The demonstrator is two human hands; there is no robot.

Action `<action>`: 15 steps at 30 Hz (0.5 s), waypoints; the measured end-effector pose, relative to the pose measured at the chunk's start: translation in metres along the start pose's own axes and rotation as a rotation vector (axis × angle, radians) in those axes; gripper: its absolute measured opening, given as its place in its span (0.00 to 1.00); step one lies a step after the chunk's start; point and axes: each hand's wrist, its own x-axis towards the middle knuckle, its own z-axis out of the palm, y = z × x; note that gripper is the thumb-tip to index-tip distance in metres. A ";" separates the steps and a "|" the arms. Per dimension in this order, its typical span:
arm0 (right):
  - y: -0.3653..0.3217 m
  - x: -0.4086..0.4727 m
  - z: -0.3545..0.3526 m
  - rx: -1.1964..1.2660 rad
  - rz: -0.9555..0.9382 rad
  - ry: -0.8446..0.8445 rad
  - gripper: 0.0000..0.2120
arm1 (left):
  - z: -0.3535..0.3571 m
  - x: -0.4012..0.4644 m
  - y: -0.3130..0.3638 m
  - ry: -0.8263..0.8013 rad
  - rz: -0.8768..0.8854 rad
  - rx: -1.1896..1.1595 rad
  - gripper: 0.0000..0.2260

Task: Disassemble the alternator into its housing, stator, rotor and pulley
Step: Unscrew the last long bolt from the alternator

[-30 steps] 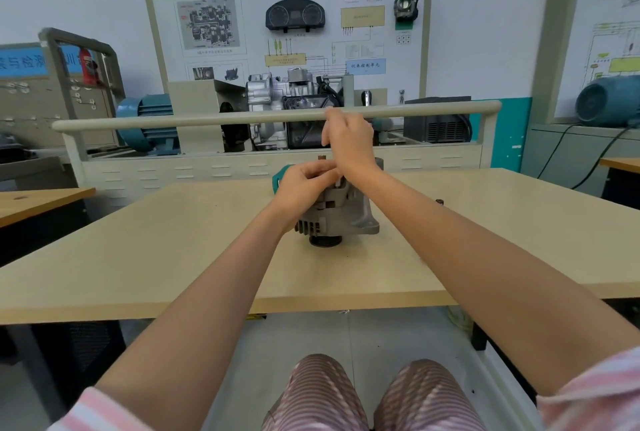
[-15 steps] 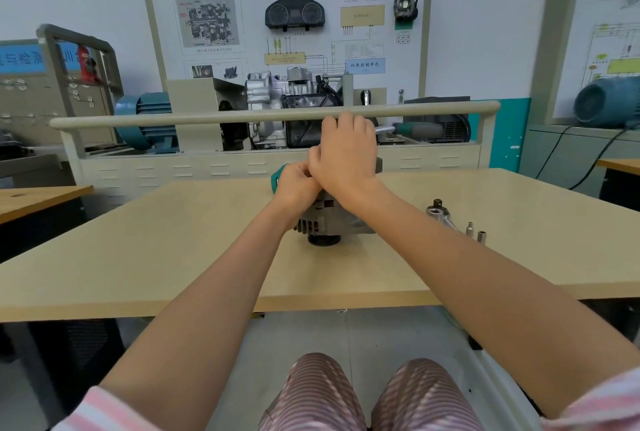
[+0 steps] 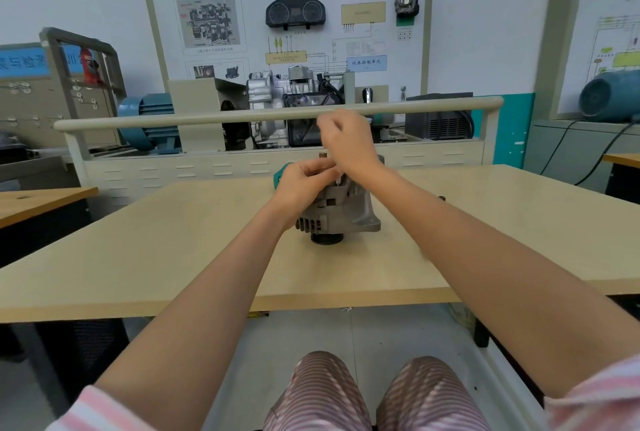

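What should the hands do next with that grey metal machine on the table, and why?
Probably lift the thin silver bolt straight up and out. The right hand is raised above the grey metal alternator, its fingers curled over the bolt, while the left hand grips the top. The alternator is not yet split, standing pulley-down on the tan table.

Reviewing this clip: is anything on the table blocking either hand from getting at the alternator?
Nothing visible does. The alternator stands pulley-down on the table; the left hand already rests on its top, and the right hand, fingers curled, is just above it. Whether the right hand holds a small part cannot be told.
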 end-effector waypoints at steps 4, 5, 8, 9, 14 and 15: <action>-0.001 0.005 -0.003 0.232 0.153 0.015 0.20 | 0.000 0.002 -0.001 -0.006 -0.009 -0.001 0.07; -0.001 0.004 -0.002 0.237 0.145 0.022 0.20 | 0.000 0.002 -0.001 -0.001 -0.011 0.004 0.07; 0.001 0.001 0.000 0.169 0.089 0.040 0.21 | 0.001 0.003 -0.002 0.012 -0.014 0.001 0.06; 0.002 0.000 0.001 0.122 0.064 0.043 0.21 | 0.001 0.003 -0.002 0.014 -0.015 0.000 0.07; 0.003 -0.003 -0.002 -0.047 -0.065 0.052 0.20 | 0.001 0.003 -0.003 0.024 -0.001 -0.008 0.04; 0.004 -0.002 -0.003 -0.122 -0.095 0.042 0.20 | 0.001 0.003 -0.002 0.027 0.002 -0.012 0.05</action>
